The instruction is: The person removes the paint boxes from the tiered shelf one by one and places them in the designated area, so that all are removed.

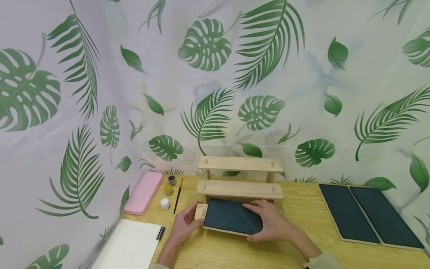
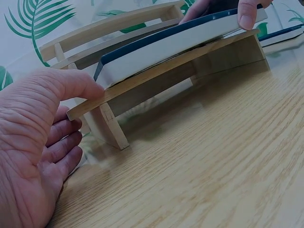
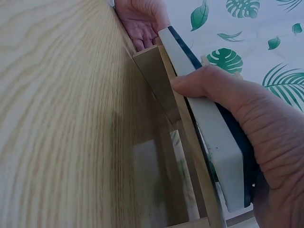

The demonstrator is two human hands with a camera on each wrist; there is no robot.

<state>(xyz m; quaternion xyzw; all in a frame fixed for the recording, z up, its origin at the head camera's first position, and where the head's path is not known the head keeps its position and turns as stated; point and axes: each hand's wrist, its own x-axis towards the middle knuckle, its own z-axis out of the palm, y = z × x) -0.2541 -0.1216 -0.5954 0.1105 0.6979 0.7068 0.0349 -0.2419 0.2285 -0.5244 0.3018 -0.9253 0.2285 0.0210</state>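
A three-step wooden stand [image 1: 240, 188] stands on the table against the patterned backdrop. On its lowest step lies a flat rectangular panel [image 1: 231, 217] with a dark blue top and pale edges. My right hand [image 1: 271, 221] grips the panel near its right end, thumb on the front edge [image 3: 209, 128] and fingers over the far side. At the left end of the lowest step [image 2: 156, 71], my left hand [image 1: 183, 226] holds the wood, its thumb against the edge by the panel's corner and the other fingers curled below. The panel's underside is hidden.
Two similar dark panels [image 1: 348, 213] [image 1: 386, 216] lie side by side at the right. To the left are a pink case [image 1: 143, 193], small paint jars [image 1: 168, 189], a thin paintbrush [image 1: 178, 195] and a spiral sketchbook [image 1: 125, 244].
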